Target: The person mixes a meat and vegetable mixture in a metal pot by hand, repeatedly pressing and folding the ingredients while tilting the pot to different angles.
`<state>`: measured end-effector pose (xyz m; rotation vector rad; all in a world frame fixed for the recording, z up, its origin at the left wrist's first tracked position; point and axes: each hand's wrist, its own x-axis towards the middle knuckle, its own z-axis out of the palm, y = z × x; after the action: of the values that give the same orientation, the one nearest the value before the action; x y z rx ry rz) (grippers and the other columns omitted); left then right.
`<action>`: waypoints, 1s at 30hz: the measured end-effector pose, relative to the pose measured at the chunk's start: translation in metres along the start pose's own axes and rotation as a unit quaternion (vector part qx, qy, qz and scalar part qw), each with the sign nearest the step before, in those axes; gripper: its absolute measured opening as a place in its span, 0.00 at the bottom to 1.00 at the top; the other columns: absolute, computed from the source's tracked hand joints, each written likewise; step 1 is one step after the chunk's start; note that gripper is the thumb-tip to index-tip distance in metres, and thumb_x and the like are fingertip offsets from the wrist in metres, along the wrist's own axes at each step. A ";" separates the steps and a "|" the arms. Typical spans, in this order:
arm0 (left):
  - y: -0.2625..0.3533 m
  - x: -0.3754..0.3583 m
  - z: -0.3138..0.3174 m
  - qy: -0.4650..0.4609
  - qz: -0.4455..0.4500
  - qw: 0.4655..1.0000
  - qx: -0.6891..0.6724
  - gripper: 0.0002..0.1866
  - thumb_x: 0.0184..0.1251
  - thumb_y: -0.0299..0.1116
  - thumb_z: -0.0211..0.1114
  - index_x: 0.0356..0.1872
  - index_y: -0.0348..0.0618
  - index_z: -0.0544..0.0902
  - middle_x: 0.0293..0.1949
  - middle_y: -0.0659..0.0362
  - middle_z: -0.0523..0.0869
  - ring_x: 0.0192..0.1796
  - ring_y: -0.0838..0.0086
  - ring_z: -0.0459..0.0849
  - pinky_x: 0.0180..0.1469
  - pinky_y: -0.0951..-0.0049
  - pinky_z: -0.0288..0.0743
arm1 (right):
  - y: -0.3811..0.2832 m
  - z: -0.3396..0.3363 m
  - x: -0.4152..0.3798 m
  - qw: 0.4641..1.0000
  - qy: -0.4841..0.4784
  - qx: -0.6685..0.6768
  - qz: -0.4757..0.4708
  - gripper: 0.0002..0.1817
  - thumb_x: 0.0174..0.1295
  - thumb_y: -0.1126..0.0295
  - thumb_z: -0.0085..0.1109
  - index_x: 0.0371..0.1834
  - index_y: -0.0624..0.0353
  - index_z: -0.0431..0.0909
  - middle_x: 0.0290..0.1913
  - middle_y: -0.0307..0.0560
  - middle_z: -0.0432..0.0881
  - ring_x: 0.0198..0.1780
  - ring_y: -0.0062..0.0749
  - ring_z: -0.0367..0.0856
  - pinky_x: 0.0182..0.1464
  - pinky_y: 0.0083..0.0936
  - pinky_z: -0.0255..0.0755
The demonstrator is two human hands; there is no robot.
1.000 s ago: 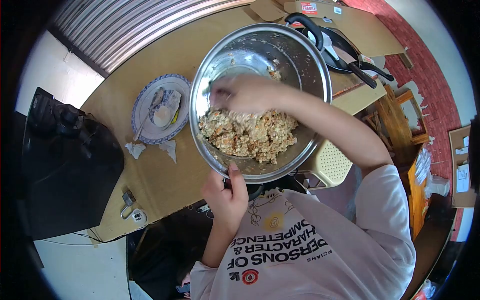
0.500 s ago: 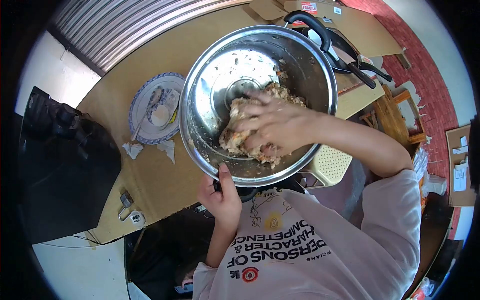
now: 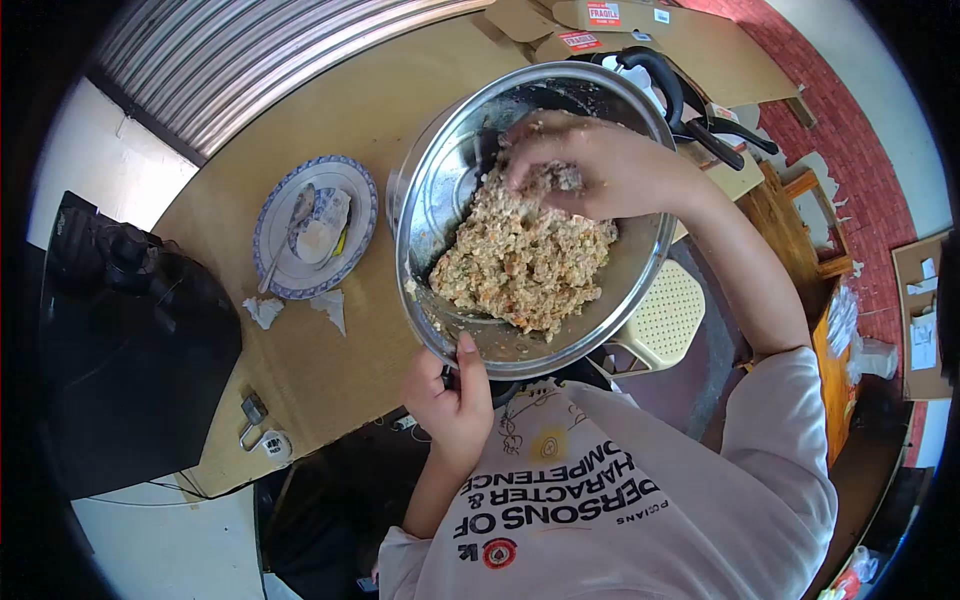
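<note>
A large steel pot (image 3: 440, 165) is tilted, with its opening facing the camera. Inside lies a lumpy pale mixture (image 3: 525, 258) with orange bits. My left hand (image 3: 455, 400) grips the pot at its near rim, thumb over the edge. Within the upper part of the pot, my right hand (image 3: 590, 165) is curled round a clump of the mixture, its fingertips slightly blurred. One black pot handle (image 3: 655, 80) shows at the upper right.
A blue-rimmed plate (image 3: 285, 195) with a spoon (image 3: 302, 205) stands left of the pot, paper scraps nearby. Black pan handles (image 3: 712, 145) and cardboard boxes (image 3: 710, 55) are at upper right. A cream stool (image 3: 668, 315) is beside the pot.
My right hand has moved up and lifted off the main mass, closing round a clump. The mixture now shows as a broad mound. The pot has shifted slightly right and its tilt has changed.
</note>
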<state>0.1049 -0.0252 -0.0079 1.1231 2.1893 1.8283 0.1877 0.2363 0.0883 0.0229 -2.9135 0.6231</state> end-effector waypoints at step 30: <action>0.004 -0.010 -0.003 -0.035 -0.063 0.997 -0.031 0.11 0.74 0.30 0.56 0.33 0.32 0.77 0.26 0.64 0.77 0.31 0.84 0.69 0.35 0.79 0.65 | -0.004 0.043 -0.014 0.958 -0.013 -0.284 -0.025 0.26 0.48 0.64 0.72 0.53 0.34 0.77 0.72 0.37 0.61 0.75 0.42 0.55 0.67 0.55 0.65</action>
<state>0.1123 -0.0332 -0.0072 0.9965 2.0981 1.7647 0.1953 0.2143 0.0487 0.0353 -2.9870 -0.2380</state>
